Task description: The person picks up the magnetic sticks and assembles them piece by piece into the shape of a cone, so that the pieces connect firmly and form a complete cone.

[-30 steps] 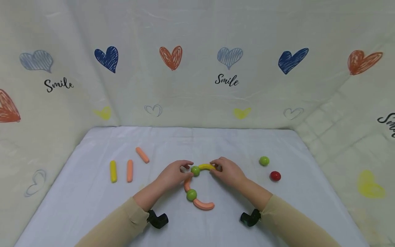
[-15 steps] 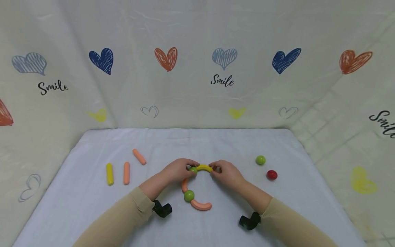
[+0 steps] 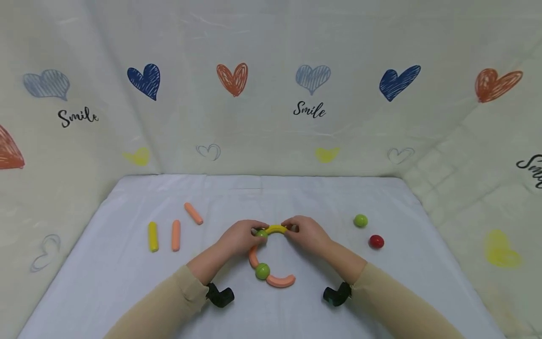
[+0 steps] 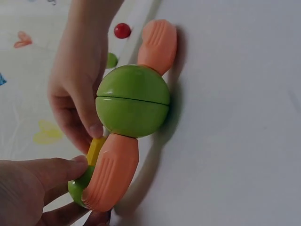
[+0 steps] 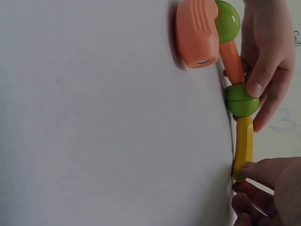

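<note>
A C-shaped chain of toy balls and curved rods lies on the white table. My left hand [image 3: 241, 237] pinches the upper green ball [image 5: 242, 101] between thumb and fingers. Joined to that ball is a yellow curved rod [image 3: 277, 229], whose free end my right hand [image 3: 308, 234] pinches. On the ball's other side, an orange curved rod [image 4: 113, 172] leads down to a lower green ball [image 4: 133, 100]. A second orange curved rod [image 3: 281, 281] extends from the lower ball, its other end free and facing right.
On the left lie a yellow straight rod [image 3: 153, 236] and two orange straight rods, one upright in view [image 3: 175, 235] and one slanted [image 3: 193, 213]. Toward the right sit a loose green ball [image 3: 361, 221] and a red ball [image 3: 376, 242]. A heart-printed cloth [image 3: 271, 127] hangs behind.
My left fingers have moved onto the upper green ball and now pinch it. The right hand keeps its pinch on the yellow rod. The head view has shifted slightly.
</note>
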A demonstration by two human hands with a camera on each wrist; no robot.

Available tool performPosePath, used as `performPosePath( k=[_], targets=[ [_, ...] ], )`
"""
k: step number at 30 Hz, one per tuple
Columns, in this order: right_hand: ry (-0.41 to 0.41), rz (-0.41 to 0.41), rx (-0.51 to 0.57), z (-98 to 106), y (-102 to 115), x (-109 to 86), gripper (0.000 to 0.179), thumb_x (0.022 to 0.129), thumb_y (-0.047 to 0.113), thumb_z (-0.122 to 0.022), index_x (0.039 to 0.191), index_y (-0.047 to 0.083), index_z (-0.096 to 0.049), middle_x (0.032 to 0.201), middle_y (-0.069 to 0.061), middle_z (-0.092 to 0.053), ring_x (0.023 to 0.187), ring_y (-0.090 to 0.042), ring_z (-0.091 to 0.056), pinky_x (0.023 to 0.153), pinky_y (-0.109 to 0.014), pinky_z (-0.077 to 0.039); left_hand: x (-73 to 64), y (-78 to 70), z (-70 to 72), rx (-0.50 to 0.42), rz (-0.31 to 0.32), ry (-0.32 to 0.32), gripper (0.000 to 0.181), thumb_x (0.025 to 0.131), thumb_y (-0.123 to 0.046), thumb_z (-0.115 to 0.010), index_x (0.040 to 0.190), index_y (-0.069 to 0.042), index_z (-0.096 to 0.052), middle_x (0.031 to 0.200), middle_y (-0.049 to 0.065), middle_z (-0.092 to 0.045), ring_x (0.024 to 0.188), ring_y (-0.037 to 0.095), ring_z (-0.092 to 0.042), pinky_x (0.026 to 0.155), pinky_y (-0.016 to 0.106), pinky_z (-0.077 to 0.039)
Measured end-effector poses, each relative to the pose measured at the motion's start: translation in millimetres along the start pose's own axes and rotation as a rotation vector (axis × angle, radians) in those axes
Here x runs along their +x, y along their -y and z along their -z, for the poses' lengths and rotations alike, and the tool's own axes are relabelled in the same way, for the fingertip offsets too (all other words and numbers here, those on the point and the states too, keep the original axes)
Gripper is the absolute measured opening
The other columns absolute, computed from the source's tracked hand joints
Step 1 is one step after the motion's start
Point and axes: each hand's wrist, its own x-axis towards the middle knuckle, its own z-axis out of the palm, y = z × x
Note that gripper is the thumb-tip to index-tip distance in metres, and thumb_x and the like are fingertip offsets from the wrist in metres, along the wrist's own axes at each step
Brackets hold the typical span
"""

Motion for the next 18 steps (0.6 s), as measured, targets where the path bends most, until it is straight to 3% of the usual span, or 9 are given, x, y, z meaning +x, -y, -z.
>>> performPosePath(
  k=[11, 18],
  targets=[
    [0.123, 0.079, -0.058, 4, 12, 20.4, 0.023, 0.093, 0.018, -0.071, 0.116, 0.018, -0.074, 0.097, 0.008, -0.066, 0.084, -0.01, -0.055, 0.078, -0.032, -0.049, -19.9, -0.1, -7.7, -0.042, 0.085, -0.097, 0.039, 0.088, -0.03, -0.076, 0.125, -0.022, -0.068, 0.113, 0.002, -0.068, 0.096, 0.017, -0.061, 0.082, 0.041, -0.051],
    [0.14, 0.132, -0.072, 2, 15, 27.8, 0.022, 0.093, 0.018, -0.071, 0.115, 0.018, -0.074, 0.095, 0.009, -0.066, 0.084, -0.009, -0.056, 0.079, -0.032, -0.049, -26.7, 1.2, -9.5, -0.053, 0.106, -0.125, 0.04, 0.087, -0.032, -0.076, 0.125, -0.021, -0.066, 0.112, 0.0, -0.067, 0.091, 0.016, -0.059, 0.078, 0.038, -0.049]
  ],
)
